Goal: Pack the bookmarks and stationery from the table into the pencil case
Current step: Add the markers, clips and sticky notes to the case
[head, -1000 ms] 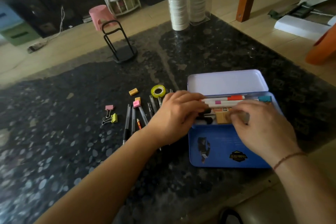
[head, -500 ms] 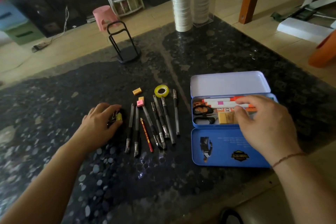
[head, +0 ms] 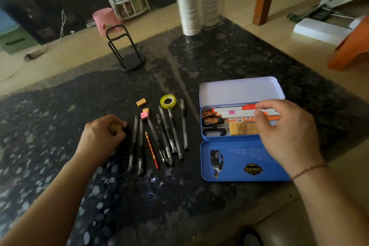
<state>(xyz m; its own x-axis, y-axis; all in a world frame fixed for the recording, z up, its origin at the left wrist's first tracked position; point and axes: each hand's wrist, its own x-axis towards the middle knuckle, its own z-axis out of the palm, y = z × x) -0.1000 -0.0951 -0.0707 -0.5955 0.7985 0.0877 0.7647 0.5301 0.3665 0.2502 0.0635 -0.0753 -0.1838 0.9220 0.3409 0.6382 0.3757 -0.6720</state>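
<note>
A blue tin pencil case [head: 239, 162] lies open on the dark table, its white-lined lid [head: 239, 91] tipped back. Its tray holds white markers [head: 233, 111], black scissors [head: 212, 126] and tan erasers [head: 239, 128]. My right hand [head: 283, 132] rests over the tray's right part, fingers on the markers. To the left lie several pens [head: 165, 136], a red pencil [head: 152, 151], a yellow tape roll [head: 168, 101] and small pink and orange clips [head: 144, 114]. My left hand [head: 101, 138] is closed on yellow and pink binder clips [head: 116, 127] left of the pens.
A black wire stand [head: 124, 52] stands at the table's far side. Stacked paper cups [head: 189, 2] and a clear holder stand at the back middle. An orange eraser [head: 141, 102] lies by the tape. The table's near edge runs close below the case.
My left hand left the case, swung left across the pens and closed on the binder clips. My right hand stayed over the tray, shifting slightly along the markers.
</note>
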